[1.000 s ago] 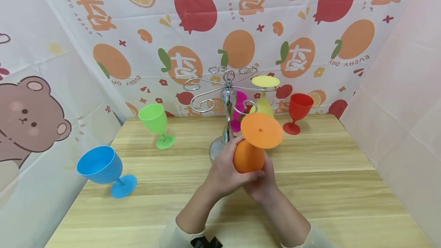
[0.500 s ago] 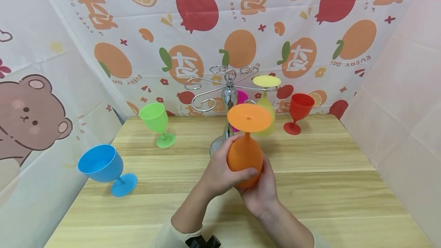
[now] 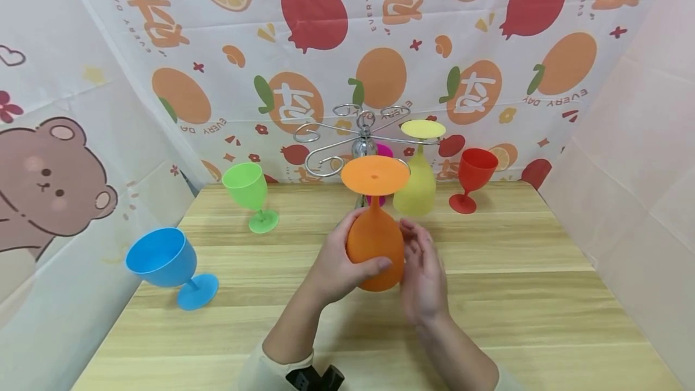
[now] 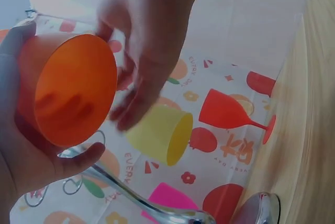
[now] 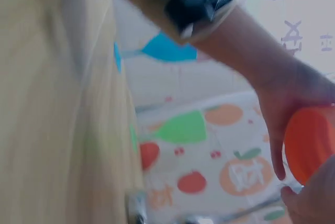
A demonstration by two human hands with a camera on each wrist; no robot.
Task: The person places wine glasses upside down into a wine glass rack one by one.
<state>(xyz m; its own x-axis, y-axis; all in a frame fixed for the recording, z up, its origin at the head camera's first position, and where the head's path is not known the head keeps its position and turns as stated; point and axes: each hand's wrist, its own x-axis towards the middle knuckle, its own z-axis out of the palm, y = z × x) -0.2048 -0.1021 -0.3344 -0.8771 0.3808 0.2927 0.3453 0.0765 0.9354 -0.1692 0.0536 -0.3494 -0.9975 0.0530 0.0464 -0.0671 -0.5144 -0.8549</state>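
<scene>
An orange goblet (image 3: 374, 246) is held upside down above the table, its round foot on top. My left hand (image 3: 338, 270) grips its bowl from the left, thumb across the near side. Just right of the bowl is my right hand (image 3: 425, 279), its fingers loosely bent and holding nothing. The left wrist view looks into the goblet's open mouth (image 4: 78, 90), with the right hand (image 4: 149, 56) blurred beside it. Behind the goblet stands a silver metal rack (image 3: 364, 147) with curled arms, its pole mostly hidden. A yellow goblet (image 3: 415, 189) hangs foot-up at a right arm of the rack.
Upright on the wooden table (image 3: 516, 294) stand a blue goblet (image 3: 163, 258) at left, a green goblet (image 3: 245, 189) behind it and a red goblet (image 3: 475, 171) at back right. A magenta goblet (image 4: 170, 200) is behind the rack. Printed cloth (image 3: 244, 95) closes off the back.
The orange goblet has come left and toward me, turning more upright with its foot on top. My right hand has let go of it and moved off to the right.
</scene>
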